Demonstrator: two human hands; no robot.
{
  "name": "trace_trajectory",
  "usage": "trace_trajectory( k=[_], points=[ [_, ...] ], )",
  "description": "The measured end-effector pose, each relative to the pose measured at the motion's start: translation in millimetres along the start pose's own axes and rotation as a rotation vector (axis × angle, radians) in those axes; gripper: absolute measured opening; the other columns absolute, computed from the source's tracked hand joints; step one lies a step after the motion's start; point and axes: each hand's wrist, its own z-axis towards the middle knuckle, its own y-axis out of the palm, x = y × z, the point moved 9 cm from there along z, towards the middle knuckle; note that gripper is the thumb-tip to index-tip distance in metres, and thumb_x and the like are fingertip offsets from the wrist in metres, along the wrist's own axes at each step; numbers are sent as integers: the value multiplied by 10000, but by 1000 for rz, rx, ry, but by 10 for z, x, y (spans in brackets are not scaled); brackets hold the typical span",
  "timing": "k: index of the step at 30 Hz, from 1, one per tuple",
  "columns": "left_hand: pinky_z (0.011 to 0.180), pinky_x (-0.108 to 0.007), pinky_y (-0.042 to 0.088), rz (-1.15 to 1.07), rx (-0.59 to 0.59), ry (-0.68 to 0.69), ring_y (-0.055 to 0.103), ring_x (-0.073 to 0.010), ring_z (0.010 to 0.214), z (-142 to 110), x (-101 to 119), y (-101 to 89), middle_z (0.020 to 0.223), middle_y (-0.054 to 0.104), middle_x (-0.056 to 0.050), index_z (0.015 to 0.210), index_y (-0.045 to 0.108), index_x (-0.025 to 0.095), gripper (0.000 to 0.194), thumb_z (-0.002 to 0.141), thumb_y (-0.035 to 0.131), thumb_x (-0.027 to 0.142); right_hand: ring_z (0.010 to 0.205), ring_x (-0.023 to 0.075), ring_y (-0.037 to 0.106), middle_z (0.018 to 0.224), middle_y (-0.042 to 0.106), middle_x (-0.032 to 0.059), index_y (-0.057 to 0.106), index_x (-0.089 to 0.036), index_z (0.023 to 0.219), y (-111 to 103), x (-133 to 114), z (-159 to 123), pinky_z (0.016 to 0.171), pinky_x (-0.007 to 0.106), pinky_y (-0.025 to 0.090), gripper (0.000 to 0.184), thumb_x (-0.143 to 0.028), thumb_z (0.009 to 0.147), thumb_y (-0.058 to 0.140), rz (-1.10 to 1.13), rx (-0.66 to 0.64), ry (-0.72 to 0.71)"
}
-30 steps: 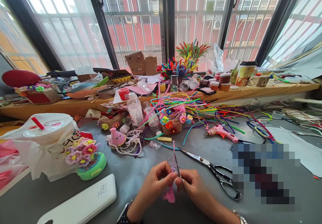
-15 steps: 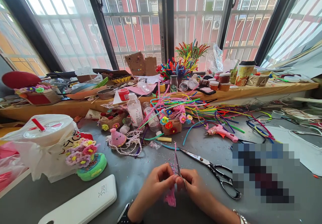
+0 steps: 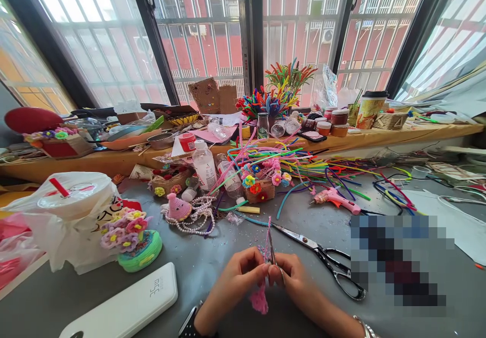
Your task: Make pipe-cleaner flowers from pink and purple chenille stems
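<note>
Near the front middle of the table, my left hand (image 3: pixel 243 272) pinches a fuzzy pink pipe cleaner (image 3: pixel 269 229). Its thin end points up and away from me, while a fluffy pink bunch (image 3: pixel 259 300) hangs below my fingers. Close beside it, my right hand (image 3: pixel 291 276) is closed around a small pair of scissors (image 3: pixel 272 251), blades pointing up alongside the pink strand. Whether the blades touch the strand I cannot tell. Pink fluff specks lie on the table just beyond my hands. Large black-handled scissors (image 3: pixel 317 247) rest to the right of them.
A white power bank (image 3: pixel 125 305), a green-based flower ornament (image 3: pixel 140 252) and a bagged drink cup (image 3: pixel 72 206) stand at left. Ahead lie a bead string (image 3: pixel 201 214), several pipe cleaners (image 3: pixel 304 163) and a pink glue gun (image 3: pixel 336 200). A pixelated patch covers the right side.
The small scissors have shifted slightly right and stand more upright against the pink strand, whose tip now leans a little to the right. Both hands stay close together in nearly the same place.
</note>
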Motion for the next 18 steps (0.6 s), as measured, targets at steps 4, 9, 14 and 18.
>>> trace_trajectory(
  k=[4,9,14,18],
  points=[
    [481,-193,349,6,-2,-5,453,-89,520,-12,20,10,574,520,1,596,440,144,274,696,561,369,490,88,325,504,360,-30,436,-146,504,21,39,-4,457,200,256,550,-634,725,312,6,-21,23],
    [463,-185,336,26,0,-1,442,-82,506,-10,33,11,566,510,13,590,425,150,291,692,559,387,461,81,302,467,331,-38,421,-148,468,-13,85,6,438,202,232,556,-637,714,329,-55,10,52],
    [447,-182,326,23,14,-2,420,-75,484,0,-7,-19,538,470,31,608,420,152,303,691,548,414,438,80,312,435,339,-36,425,-151,451,-61,77,6,427,203,230,552,-631,713,348,-81,64,57],
    [464,-179,332,27,-5,7,425,-75,504,-12,16,2,557,476,25,607,435,146,293,697,548,402,468,87,331,474,367,-27,436,-148,478,18,44,3,442,200,257,560,-643,713,320,-16,-8,46]
  ],
)
